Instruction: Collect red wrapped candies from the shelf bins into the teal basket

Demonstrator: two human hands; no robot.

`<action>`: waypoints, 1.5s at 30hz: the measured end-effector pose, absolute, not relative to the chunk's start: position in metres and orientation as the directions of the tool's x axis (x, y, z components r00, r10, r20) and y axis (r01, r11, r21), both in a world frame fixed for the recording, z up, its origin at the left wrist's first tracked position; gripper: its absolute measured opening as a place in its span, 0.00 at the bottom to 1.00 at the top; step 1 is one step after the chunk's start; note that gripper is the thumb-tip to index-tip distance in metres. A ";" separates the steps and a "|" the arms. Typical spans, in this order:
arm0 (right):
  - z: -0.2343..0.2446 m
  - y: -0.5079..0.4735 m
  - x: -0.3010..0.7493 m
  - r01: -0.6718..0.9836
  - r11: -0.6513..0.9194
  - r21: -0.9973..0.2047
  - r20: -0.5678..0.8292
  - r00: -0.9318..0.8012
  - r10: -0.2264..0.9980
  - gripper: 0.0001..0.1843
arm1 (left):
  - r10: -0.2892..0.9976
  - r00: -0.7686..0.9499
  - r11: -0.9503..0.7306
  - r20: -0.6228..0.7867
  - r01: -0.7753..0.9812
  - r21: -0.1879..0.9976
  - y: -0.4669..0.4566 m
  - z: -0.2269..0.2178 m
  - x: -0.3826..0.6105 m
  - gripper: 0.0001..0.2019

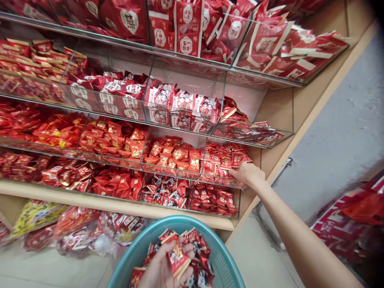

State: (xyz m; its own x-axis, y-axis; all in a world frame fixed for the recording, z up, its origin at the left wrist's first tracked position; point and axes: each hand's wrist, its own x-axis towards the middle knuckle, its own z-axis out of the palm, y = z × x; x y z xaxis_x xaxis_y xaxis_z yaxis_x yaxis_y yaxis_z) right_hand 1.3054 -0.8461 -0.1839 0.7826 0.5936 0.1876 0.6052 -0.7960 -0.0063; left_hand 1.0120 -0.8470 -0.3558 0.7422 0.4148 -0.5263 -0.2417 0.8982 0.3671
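My left hand (163, 264) is inside a teal plastic basket (231, 266), palm up, with the thumb over a red wrapped candy packet (177, 256) with gold print. Around and under it in the basket lie several red and dark wrapped candies (201, 250). My right hand (248, 175) reaches to the right-end bin of a lower shelf, its fingers closed at the clear front panel, beside red packets (223, 156). Whether a packet is between those fingers is hidden.
Shelves with clear dividers hold many red candy packets (114, 140); larger red bags (189, 28) fill the top row. Plastic bags of candy (76, 224) lie on the floor under the wooden bottom edge (90, 203). A grey wall (330, 132) and red bags (345, 224) are at right.
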 end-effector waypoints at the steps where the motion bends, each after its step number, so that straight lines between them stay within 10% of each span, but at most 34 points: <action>1: -0.183 -0.847 1.306 0.603 -0.798 -0.007 0.194 0.783 0.590 0.26 | 0.415 0.739 0.898 -0.530 -0.240 0.369 -0.847 -0.356 1.012 0.28; 27: -0.179 -0.852 1.334 0.647 -0.755 -0.106 0.184 0.759 0.624 0.23 | 0.443 0.728 0.882 -0.522 -0.251 0.399 -0.849 -0.353 1.013 0.27; 45: -0.177 -0.896 1.329 0.337 -0.475 -0.813 -0.062 0.760 0.647 0.17 | 0.466 0.742 0.868 -0.482 -0.278 0.412 -0.851 -0.356 1.013 0.26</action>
